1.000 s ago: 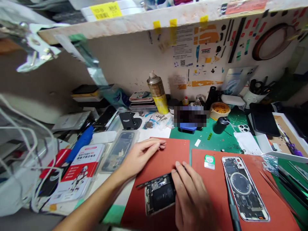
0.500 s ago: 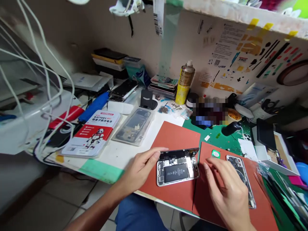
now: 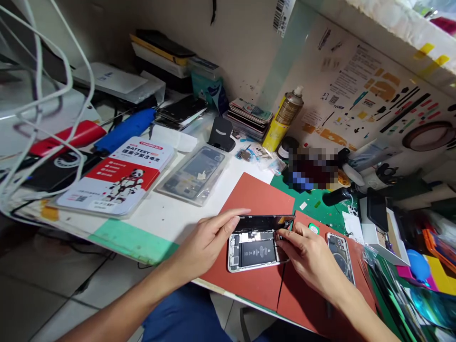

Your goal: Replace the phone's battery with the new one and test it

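An opened phone (image 3: 235,259) lies on the brown-red mat (image 3: 245,199), with its black battery (image 3: 257,252) and inner parts showing. Its screen (image 3: 263,222) is tilted up along the far long edge. My left hand (image 3: 203,242) pinches the screen's left end between thumb and fingers. Over the right end of the phone's inside, my right hand (image 3: 311,259) has its thumb and fingers drawn together; whether a small part is between the tips is hidden. To the right of that hand lies a second phone housing (image 3: 340,251), partly covered by my wrist.
A boxed battery pack (image 3: 121,175) and a clear case with a phone back (image 3: 195,175) lie to the left. A yellow spray can (image 3: 283,118) stands at the back. White cables (image 3: 67,47) hang at left. A white box (image 3: 386,232) and thin tools (image 3: 395,294) are at right.
My right hand has moved left from beside the phone onto its right end, and its fingers have closed together. My left hand still holds the screen. The camera view has tilted.
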The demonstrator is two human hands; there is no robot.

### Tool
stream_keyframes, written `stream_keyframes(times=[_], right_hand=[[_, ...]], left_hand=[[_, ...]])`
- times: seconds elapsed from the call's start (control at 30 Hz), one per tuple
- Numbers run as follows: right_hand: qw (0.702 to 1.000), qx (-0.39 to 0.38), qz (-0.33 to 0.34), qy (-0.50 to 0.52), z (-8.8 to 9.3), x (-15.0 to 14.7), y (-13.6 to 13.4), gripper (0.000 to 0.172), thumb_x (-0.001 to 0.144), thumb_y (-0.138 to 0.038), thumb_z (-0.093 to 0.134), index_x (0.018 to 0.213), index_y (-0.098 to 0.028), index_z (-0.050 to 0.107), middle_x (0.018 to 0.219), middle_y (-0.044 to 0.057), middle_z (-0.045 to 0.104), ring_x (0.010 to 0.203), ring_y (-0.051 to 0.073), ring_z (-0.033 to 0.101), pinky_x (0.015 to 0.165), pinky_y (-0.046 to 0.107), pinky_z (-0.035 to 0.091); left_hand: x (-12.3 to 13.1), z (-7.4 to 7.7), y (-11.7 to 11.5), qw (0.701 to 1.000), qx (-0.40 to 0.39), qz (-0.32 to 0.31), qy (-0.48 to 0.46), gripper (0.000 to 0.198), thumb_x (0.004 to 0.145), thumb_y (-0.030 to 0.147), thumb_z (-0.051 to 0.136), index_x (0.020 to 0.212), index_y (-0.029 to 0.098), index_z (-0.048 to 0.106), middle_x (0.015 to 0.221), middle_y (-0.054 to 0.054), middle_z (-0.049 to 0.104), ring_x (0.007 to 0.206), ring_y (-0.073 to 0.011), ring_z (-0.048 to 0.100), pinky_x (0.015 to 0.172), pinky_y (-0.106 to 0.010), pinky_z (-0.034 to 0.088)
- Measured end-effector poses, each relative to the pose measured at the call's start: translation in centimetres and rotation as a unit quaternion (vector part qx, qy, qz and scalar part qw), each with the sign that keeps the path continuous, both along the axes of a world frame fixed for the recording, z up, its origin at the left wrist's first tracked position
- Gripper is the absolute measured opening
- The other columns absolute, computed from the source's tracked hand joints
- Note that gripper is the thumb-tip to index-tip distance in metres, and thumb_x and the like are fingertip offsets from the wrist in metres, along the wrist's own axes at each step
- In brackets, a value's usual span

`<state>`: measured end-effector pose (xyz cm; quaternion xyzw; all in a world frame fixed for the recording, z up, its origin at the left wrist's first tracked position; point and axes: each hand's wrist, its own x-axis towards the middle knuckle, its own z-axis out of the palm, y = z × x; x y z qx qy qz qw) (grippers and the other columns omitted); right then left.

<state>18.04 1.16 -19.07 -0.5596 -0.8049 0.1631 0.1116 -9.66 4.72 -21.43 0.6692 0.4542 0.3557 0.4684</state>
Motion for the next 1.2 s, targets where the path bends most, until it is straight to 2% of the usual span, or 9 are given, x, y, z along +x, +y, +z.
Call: stream_keyframes(times=[0.27,0.5,0.63,0.73,0.9,1.2], right_hand=[[1.000,0.001,0.012,-0.018,0.3,-0.2,0.0,0.028,0.107,-0.022,0.051,0.121,-0.021,0.075,0.091,0.005,0.062,0.071,0.018,0.064,0.060,0.030,0.048],[0.993,0.073,0.024,-0.086,-0.4,-0.4,-0.8,0.033,0.110,-0.025,0.045,0.121,-0.021,0.075,0.086,0.004,0.061,0.064,0.018,0.062,0.051,0.028,0.044],[0.992,0.076,0.024,-0.101,-0.8,-0.3,-1.1,0.034,0.111,-0.026,0.044,0.127,-0.019,0.073,0.088,0.006,0.062,0.069,0.021,0.067,0.052,0.030,0.046],[0.996,0.050,0.019,-0.077,-0.7,-0.2,-1.0,0.034,0.111,-0.025,0.044,0.128,-0.018,0.072,0.092,0.007,0.064,0.073,0.022,0.069,0.057,0.031,0.051],[1.000,-0.014,-0.009,0.004,0.0,-0.4,-0.3,0.026,0.107,-0.021,0.050,0.120,-0.020,0.073,0.099,0.007,0.066,0.078,0.020,0.068,0.065,0.032,0.054],[0.997,-0.013,-0.021,0.073,0.0,-0.6,0.3,0.023,0.100,-0.016,0.055,0.108,-0.021,0.076,0.090,0.005,0.067,0.074,0.018,0.067,0.065,0.030,0.055]], left_hand=[[0.0,-0.1,0.0,1.000,0.000,0.010,-0.008,0.042,0.106,0.048,0.044,0.127,0.026,0.074,0.119,-0.005,0.081,0.109,-0.0223,0.075,0.095,-0.031,0.059],[0.0,-0.2,0.1,1.000,0.002,0.019,-0.002,0.044,0.107,0.048,0.044,0.131,0.025,0.073,0.122,-0.005,0.080,0.110,-0.0219,0.076,0.092,-0.029,0.059],[0.0,-0.2,0.1,1.000,-0.002,0.013,-0.006,0.045,0.107,0.048,0.044,0.132,0.024,0.072,0.123,-0.005,0.080,0.109,-0.0213,0.076,0.091,-0.028,0.059],[0.1,-0.3,0.0,1.000,-0.001,0.011,-0.009,0.044,0.108,0.047,0.043,0.133,0.024,0.072,0.124,-0.005,0.080,0.110,-0.0214,0.076,0.092,-0.029,0.059],[0.0,-0.2,0.0,1.000,0.007,0.010,-0.012,0.043,0.107,0.047,0.045,0.131,0.026,0.073,0.123,-0.005,0.080,0.111,-0.0224,0.076,0.094,-0.030,0.060],[0.1,-0.5,0.1,1.000,0.016,0.008,-0.013,0.042,0.108,0.046,0.044,0.131,0.027,0.073,0.124,-0.004,0.080,0.112,-0.0224,0.075,0.096,-0.032,0.060]])
